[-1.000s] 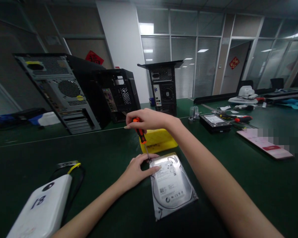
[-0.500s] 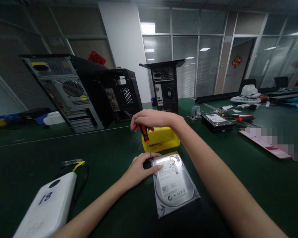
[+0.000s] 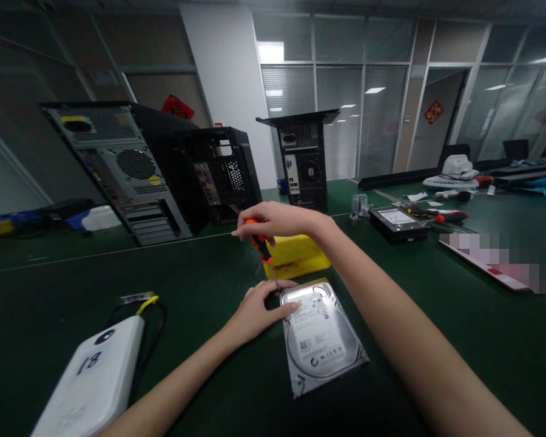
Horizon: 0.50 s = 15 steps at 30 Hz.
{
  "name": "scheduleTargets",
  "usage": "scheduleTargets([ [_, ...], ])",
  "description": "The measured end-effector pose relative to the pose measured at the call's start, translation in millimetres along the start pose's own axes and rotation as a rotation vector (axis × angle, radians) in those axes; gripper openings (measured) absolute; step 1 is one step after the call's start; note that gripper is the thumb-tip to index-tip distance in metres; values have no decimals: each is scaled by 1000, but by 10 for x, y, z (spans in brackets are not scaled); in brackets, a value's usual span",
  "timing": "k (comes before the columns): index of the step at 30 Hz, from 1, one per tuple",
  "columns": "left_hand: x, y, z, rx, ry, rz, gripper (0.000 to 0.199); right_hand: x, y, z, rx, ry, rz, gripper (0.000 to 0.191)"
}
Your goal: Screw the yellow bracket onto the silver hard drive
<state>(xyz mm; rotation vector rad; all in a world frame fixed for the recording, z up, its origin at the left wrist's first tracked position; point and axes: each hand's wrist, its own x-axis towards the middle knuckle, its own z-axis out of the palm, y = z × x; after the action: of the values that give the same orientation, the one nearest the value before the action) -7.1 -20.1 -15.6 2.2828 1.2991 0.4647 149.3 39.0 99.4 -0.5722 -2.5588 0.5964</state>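
A silver hard drive (image 3: 325,334) with a white label lies on the green table, slightly turned. My left hand (image 3: 257,311) grips its upper left corner, thumb on the label and fingers along the far edge. Above that corner, my right hand (image 3: 277,220) holds a red-and-black screwdriver (image 3: 261,247) by its handle. The shaft slants down and its tip meets the drive's corner beside my left fingers; any screw there is too small to make out. Directly behind the drive sits a yellow block-like object (image 3: 300,258) with dark marks, partly hidden by my right hand.
A white device marked 18 (image 3: 88,379) with a cable lies at the left. Computer cases (image 3: 164,170) stand at the back left, another case (image 3: 304,161) at the back centre. At the right are a second drive (image 3: 397,223), red-handled pliers (image 3: 450,216) and a pinkish flat panel (image 3: 486,264).
My right hand has turned a little around the screwdriver, showing more of the handle's orange end. The left hand and hard drive stay nearly in place; the view has shifted slightly.
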Motion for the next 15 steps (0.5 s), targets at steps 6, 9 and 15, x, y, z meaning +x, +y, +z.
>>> scheduleTargets([
  [6, 15, -73, 52, -12, 25, 29, 50, -16, 9, -15, 29, 12, 1, 28],
  [9, 11, -69, 49, -17, 25, 30, 49, -14, 27, -14, 27, -1, -12, 26],
  [15, 6, -56, 41, -23, 13, 26, 50, -20, 31, -16, -49, 38, 21, 26],
])
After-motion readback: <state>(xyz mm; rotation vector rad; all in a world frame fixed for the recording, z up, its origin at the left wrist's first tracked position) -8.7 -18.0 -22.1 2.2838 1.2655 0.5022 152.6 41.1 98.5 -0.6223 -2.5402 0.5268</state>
